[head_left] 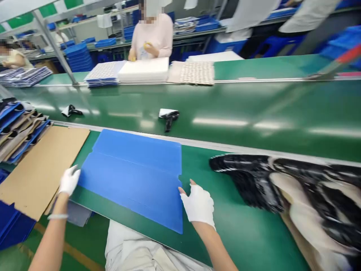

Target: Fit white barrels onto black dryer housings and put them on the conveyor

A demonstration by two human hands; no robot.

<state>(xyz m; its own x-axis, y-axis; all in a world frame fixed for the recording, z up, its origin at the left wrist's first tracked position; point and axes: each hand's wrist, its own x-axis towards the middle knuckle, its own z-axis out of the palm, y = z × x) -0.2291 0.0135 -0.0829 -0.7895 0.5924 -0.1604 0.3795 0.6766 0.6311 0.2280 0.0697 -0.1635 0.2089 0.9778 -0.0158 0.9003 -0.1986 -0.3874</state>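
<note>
A flat blue corrugated plastic sheet (135, 173) lies on the green table in front of me. My left hand (68, 181), in a white glove, grips its left edge. My right hand (198, 203), also gloved with bare fingertips showing, pinches the sheet's right edge. Both hands are closed on the sheet.
A brown cardboard sheet (39, 169) lies at the left beside stacked blue and brown sheets (19, 128). A heap of black-and-white parts (296, 195) fills the right. Two small black items (169, 117) (72, 110) ride the green conveyor (225, 109). A person in pink (153, 35) works across it behind white stacks (143, 70).
</note>
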